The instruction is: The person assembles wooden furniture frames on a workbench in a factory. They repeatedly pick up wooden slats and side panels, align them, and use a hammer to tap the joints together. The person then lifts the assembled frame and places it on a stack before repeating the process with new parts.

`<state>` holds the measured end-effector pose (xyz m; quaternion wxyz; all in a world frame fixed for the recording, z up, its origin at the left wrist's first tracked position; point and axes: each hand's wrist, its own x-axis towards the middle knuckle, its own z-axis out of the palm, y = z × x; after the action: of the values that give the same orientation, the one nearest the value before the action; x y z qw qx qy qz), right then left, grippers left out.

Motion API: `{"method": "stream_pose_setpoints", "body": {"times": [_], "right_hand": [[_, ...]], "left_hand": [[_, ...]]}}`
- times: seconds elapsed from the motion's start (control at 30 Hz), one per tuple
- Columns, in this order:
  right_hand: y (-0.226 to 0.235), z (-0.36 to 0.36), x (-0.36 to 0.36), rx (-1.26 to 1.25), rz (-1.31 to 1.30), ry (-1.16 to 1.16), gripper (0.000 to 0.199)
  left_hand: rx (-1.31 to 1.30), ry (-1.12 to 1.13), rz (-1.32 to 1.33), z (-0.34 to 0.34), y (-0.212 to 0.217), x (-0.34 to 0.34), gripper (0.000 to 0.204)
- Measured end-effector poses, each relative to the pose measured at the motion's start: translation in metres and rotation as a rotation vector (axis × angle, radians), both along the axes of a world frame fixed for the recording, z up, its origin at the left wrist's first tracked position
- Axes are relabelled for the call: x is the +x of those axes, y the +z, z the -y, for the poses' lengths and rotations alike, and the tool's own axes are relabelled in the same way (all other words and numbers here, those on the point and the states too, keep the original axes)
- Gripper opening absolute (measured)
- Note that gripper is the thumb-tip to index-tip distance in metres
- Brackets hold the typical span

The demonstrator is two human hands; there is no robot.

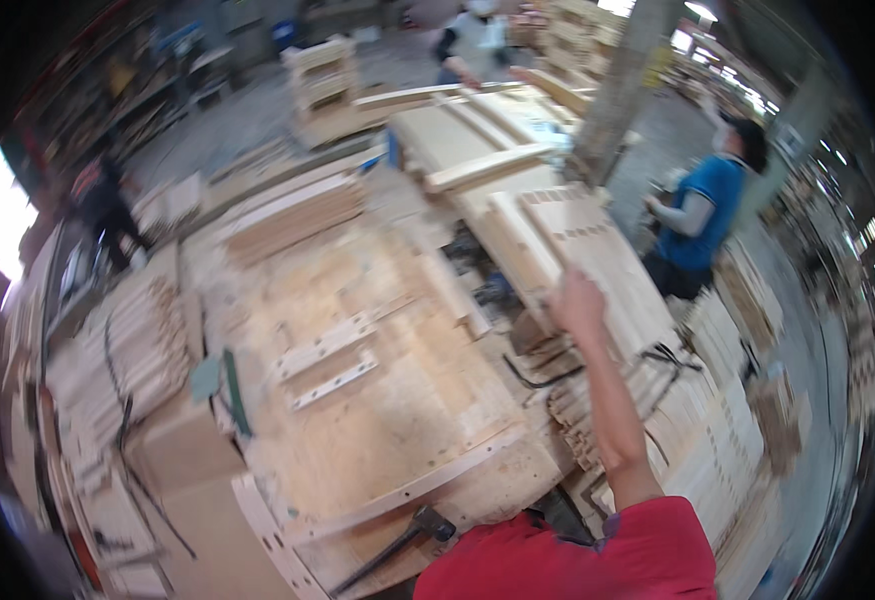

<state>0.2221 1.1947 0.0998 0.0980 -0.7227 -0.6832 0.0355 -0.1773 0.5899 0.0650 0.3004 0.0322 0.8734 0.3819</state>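
Out past the workbench (377, 420), the right hand (577, 303) reaches onto a pale wooden panel (597, 250) with rows of dark slots, lying atop stacked boards; whether the fingers grip or lie flat, I cannot tell. Left hand is out of view.

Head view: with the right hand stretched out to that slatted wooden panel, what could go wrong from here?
1. The right hand touches only the near edge of the slatted panel, at full reach, so the panel might tip or slide.
2. The stacked slats beneath the arm look loose and could be knocked.
3. The hammer lies at the workbench edge and might fall.
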Motion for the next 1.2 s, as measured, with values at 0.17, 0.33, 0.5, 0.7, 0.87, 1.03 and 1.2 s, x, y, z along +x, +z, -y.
{"method": "stream_pose_setpoints", "body": {"times": [0.17,0.33,0.5,0.7,0.87,1.03,1.2], "right_hand": [[0.014,0.037,0.037,0.117,0.083,-0.070,0.058],[0.038,0.071,0.017,-0.050,-0.312,-0.012,0.058],[0.011,0.140,-0.032,-0.168,-0.716,0.224,0.055],[-0.078,0.121,-0.108,-0.106,-0.457,0.311,0.049],[-0.107,0.105,-0.126,0.044,-0.279,0.189,0.046],[-0.106,0.106,-0.124,-0.090,-0.137,0.129,0.046],[-0.115,0.109,-0.107,-0.017,-0.121,0.131,0.050]], "left_hand": [[-0.054,-0.033,-0.104,0.023,-0.012,-0.001,0.057],[0.007,-0.053,-0.247,0.065,0.000,0.001,0.059],[0.109,-0.231,-0.344,0.003,-0.006,0.003,0.071],[0.274,-0.405,-0.346,-0.178,-0.022,-0.044,0.054],[0.004,-0.383,-0.545,-0.276,-0.043,-0.095,0.052],[-0.090,-0.288,-0.769,-0.266,-0.062,-0.104,0.047],[-0.111,-0.391,-0.661,-0.260,-0.062,-0.098,0.047]]}}
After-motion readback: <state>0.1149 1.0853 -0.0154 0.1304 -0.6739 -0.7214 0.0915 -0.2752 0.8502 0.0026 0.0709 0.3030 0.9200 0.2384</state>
